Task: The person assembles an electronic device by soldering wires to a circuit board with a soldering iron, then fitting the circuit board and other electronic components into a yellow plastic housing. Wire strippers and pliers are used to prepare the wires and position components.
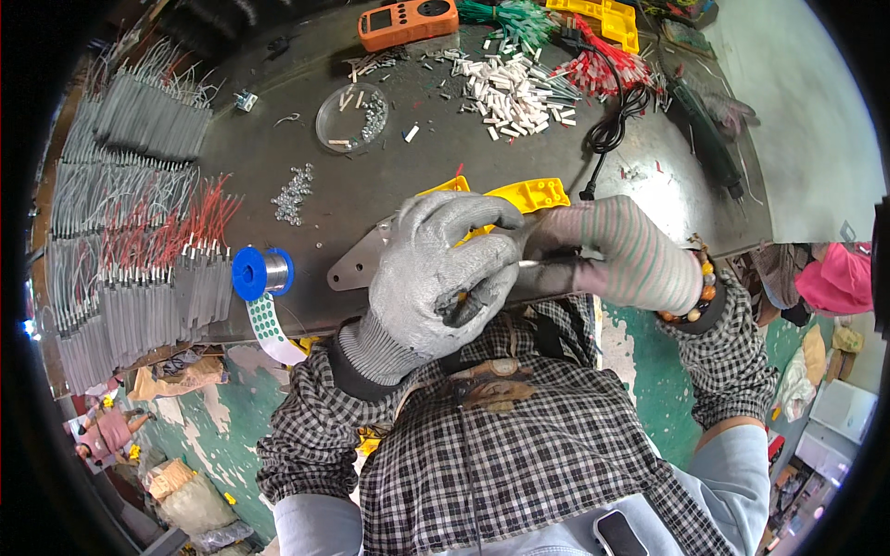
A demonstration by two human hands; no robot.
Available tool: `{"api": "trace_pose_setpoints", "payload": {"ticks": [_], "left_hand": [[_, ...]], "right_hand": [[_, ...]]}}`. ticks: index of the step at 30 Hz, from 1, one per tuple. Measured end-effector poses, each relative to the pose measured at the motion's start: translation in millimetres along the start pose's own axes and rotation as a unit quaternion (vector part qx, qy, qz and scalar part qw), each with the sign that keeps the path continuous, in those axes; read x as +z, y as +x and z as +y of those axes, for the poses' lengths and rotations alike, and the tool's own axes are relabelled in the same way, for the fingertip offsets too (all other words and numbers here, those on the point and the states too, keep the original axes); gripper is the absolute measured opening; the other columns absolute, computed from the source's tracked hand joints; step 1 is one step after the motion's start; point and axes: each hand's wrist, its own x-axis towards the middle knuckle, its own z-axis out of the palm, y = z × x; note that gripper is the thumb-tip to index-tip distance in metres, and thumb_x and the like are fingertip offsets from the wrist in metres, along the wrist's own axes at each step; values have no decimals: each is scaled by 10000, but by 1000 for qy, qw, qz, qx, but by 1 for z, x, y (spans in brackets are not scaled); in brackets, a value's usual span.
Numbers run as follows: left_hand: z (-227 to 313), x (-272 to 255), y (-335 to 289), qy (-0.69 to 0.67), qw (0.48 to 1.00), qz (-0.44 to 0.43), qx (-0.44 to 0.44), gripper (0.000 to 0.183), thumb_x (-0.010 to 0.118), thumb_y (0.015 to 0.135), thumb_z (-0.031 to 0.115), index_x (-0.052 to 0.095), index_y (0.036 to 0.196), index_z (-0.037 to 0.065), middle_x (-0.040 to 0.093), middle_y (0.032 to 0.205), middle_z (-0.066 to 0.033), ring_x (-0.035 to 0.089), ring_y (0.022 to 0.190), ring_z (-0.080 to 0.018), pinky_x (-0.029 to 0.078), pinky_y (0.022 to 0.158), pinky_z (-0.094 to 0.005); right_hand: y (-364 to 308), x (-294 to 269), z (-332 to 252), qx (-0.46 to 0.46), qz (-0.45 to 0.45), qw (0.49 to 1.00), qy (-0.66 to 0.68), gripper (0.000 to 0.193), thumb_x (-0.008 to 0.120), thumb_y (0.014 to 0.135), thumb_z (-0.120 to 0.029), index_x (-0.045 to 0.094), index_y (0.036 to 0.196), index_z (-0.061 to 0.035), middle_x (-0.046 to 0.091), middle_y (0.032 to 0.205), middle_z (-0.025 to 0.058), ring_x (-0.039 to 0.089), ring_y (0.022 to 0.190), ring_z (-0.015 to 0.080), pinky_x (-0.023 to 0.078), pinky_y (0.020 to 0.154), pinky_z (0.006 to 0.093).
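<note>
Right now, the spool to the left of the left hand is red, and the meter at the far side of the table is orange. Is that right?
Not quite: the spool to the left of the left hand is blue, not red, as the head view shows. The meter at the far side of the table is orange, just as you said.

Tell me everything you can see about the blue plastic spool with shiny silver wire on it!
The blue plastic-looking spool has two round end discs, with shiny silver wire wound between them. It seems to lie on its side, discs upright, near the front edge of the dark metal-looking table. A white strip with green dots comes out just below it; I can't tell if they touch. No hand touches it; the grey-gloved left hand is off to its right.
</note>
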Motion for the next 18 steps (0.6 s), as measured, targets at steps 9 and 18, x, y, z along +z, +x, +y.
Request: {"api": "trace_pose_setpoints", "payload": {"ticks": [9,18], "left_hand": [[1,30,-22,-110,986,75,-98,212,732,721,-11,674,914,56,651,1075,-112,627,1001,-269,483,915,-382],[10,48,-21,-100,986,73,-108,218,741,734,40,675,940,69,627,1095,-94,610,990,-277,490,889,-393]], "right_hand": [[-11,19,-2,46,49,998,-3,197,703,809,-93,653,992,-38,681,885,165,665,829,360,536,739,393],[-17,13,-4,97,26,995,3,175,666,818,-131,656,942,-7,657,782,208,662,754,385,526,673,428]]}}
